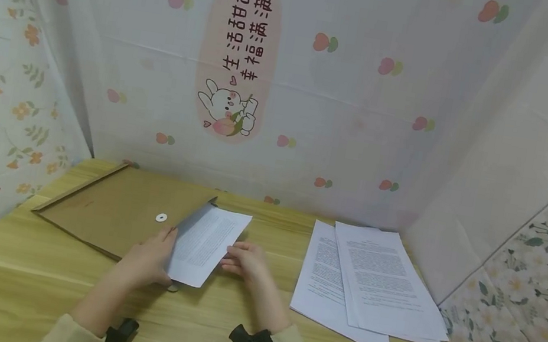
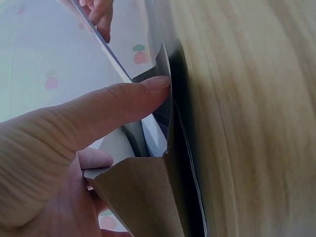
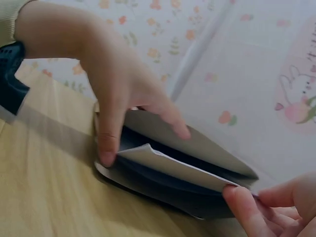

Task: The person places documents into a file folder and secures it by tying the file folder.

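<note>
A large brown paper envelope [image 1: 123,204] with a white round button lies at the table's left, its mouth facing right. Printed sheets [image 1: 208,244] stick partway out of that mouth. My left hand [image 1: 147,258] grips the envelope at its mouth; in the left wrist view its thumb [image 2: 123,101] presses the lower side while the fingers hold the upper side, spreading the opening. With thumb and fingers my right hand [image 1: 249,264] pinches the sheets' outer edge. In the right wrist view the sheets [image 3: 182,170] stand between the envelope's two sides; their far end is hidden inside.
On the table's right lie two overlapping stacks of printed paper [image 1: 391,279] [image 1: 320,268]. Patterned cloth [image 1: 363,149] hangs behind the wooden table [image 1: 194,332] and along both sides. Black wrist cameras [image 1: 251,340] sit on both wrists.
</note>
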A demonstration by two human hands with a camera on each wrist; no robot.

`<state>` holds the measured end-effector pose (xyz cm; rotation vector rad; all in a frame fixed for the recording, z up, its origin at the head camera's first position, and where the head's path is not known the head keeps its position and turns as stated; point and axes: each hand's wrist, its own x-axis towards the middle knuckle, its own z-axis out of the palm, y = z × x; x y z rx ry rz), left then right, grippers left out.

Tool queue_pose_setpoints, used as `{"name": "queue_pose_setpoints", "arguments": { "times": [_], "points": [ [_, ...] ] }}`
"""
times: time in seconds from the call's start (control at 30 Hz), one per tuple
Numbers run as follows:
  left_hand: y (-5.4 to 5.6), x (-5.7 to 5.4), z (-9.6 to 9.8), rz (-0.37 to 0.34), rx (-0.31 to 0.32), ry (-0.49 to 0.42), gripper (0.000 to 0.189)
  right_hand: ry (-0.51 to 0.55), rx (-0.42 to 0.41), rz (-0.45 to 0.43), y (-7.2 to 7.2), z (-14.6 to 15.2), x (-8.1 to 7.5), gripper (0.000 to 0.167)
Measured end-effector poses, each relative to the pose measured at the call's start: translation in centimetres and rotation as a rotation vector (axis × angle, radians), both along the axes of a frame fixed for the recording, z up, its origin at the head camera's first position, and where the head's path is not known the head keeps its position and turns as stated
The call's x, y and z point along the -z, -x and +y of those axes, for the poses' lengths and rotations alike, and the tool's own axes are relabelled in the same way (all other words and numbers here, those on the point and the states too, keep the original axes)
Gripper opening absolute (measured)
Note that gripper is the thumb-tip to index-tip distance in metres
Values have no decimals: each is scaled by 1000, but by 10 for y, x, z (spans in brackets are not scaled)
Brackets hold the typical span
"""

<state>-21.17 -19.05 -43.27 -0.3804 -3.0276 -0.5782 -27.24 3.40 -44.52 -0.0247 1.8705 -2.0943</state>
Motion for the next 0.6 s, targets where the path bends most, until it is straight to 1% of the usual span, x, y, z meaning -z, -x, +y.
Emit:
{"name": "queue_pose_setpoints", "arguments": {
  "times": [0.13, 0.33, 0.6],
  "points": [
    [0, 0, 1, 1, 1, 1, 108, -4, -3, 1, 2, -9, 1, 24],
    [1, 2, 1, 11, 7, -8, 110, 1, -25, -3, 8, -19, -1, 19],
    [3, 5, 1, 24, 9, -3, 112, 19, -29, -55, 12, -34, -5, 20]
  ]
}}
